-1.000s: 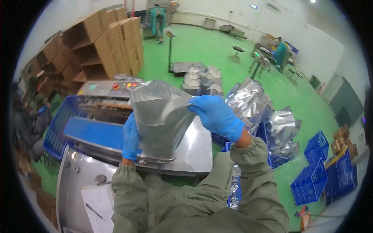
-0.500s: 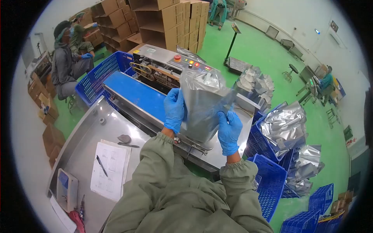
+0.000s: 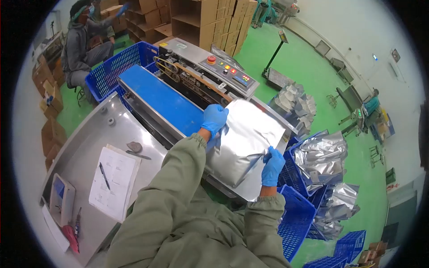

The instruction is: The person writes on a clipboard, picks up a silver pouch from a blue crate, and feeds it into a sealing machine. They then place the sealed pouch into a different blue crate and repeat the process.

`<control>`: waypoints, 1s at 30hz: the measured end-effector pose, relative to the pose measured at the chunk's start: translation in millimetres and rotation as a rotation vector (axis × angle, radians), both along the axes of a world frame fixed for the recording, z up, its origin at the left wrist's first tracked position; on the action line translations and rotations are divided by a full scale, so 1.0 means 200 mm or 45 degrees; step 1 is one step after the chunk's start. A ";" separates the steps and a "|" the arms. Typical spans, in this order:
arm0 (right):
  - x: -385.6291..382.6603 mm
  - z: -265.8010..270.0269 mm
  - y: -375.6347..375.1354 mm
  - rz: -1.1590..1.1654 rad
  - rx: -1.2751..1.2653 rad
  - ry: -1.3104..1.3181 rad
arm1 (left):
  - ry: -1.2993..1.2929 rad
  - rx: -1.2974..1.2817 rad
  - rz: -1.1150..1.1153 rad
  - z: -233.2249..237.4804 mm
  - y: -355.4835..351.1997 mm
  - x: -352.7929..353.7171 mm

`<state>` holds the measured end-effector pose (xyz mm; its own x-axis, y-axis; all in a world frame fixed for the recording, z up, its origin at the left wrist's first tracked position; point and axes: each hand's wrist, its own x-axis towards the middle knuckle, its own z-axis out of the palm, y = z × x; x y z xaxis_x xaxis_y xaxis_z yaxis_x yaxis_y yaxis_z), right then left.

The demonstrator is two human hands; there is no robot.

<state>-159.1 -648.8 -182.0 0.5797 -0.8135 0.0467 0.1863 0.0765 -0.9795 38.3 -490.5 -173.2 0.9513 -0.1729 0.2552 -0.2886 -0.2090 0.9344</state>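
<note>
A silver foil bag [image 3: 250, 140] lies nearly flat over the metal shelf at the near end of the band sealing machine [image 3: 205, 67]. My left hand [image 3: 215, 119], in a blue glove, is closed on the bag's upper left edge, close to the sealer's inlet. My right hand [image 3: 273, 167], also gloved, pinches the bag's right edge lower down. The bag's far edge reaches up against the machine's front. The blue conveyor belt [image 3: 163, 100] runs away to the left of my left hand.
Blue crates [image 3: 297, 219] stand at right, and filled foil bags [image 3: 321, 161] are stacked there. On the steel table [image 3: 129, 129] at left lie papers [image 3: 114, 178], a pen and a small tray [image 3: 61, 198]. Cardboard boxes [image 3: 201, 27] rise behind. A co-worker [image 3: 82, 49] sits at far left.
The foil bag has gone from held upright to laid down flatter, its far edge now at the sealer. My left hand has moved right; my right hand has come lower and nearer me.
</note>
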 end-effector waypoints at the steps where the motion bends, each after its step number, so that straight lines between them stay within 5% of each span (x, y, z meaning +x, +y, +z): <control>1: 0.00 -0.04 0.00 -0.017 0.012 0.020 | 0.037 0.162 -0.020 -0.04 0.01 0.01; 8: 0.01 -0.19 0.04 0.016 0.121 0.147 | 0.041 0.387 -0.032 -0.25 0.04 0.09; 15: 0.04 -0.19 0.02 0.024 0.066 0.210 | 0.005 0.429 -0.090 -0.23 0.04 0.12; 26: 0.36 -0.15 0.05 0.595 0.157 0.433 | -0.024 0.550 -0.023 -0.26 0.29 0.48; 30: 0.53 -0.16 0.14 0.679 0.219 0.506 | -0.011 0.264 0.098 -0.19 0.54 0.47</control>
<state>-52.9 -620.0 -213.3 0.8495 -0.3891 -0.3564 -0.2908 0.2184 -0.9315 131.4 -383.2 -211.9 0.9617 -0.1497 0.2295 -0.2719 -0.4181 0.8667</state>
